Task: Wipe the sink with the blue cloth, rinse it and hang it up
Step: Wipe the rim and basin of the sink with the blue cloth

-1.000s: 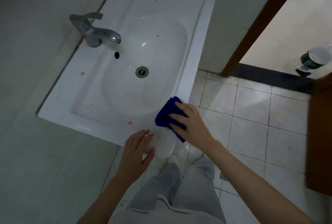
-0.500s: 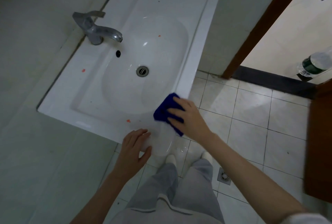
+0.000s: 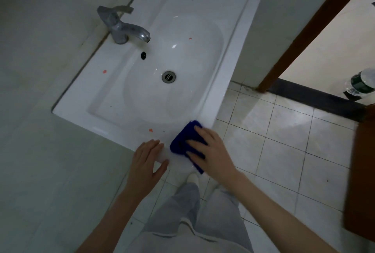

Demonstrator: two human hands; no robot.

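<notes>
A white rectangular sink (image 3: 113, 82) with an oval basin fills the upper middle of the head view. Small orange spots mark its rim and basin. The blue cloth (image 3: 182, 141) lies folded on the sink's near corner rim. My right hand (image 3: 211, 151) presses flat on the cloth, fingers spread over it. My left hand (image 3: 147, 161) rests on the same rim edge just left of the cloth, fingers apart, holding nothing. A grey metal tap (image 3: 121, 25) stands at the sink's left side, no water running.
A drain (image 3: 168, 76) sits mid-basin and an overflow hole (image 3: 143, 55) below the tap. Pale wall tiles lie to the left. A tiled floor, a brown door frame (image 3: 316, 29) and a plastic bottle (image 3: 363, 84) are to the right. My grey-trousered legs stand below.
My right hand has slid the blue cloth left along the near rim, closer to my left hand. The left hand has stayed on the rim edge.
</notes>
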